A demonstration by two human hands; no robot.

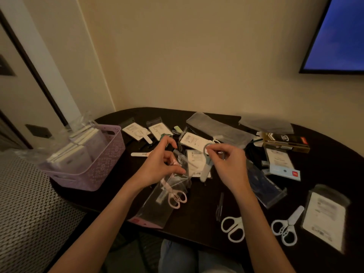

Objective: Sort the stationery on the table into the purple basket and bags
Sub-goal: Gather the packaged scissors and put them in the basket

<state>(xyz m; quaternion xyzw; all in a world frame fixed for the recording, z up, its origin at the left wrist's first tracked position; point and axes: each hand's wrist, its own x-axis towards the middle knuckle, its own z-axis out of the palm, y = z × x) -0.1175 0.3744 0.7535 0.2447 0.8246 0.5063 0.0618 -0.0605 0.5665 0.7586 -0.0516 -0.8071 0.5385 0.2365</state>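
Scissors (205, 166) with looped handle in right hand (226, 164), left hand (159, 164) pinching crinkly clear bag (157, 201)

Dim warm light falls on a cream wall (177, 56); right of it hangs a blue-lit screen (338, 32), left a dark-framed door (29, 62).

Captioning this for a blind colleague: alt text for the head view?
Left hand holds open a clear bag containing pink scissors; right hand holds blue-handled scissors beside it. A purple basket sits left.
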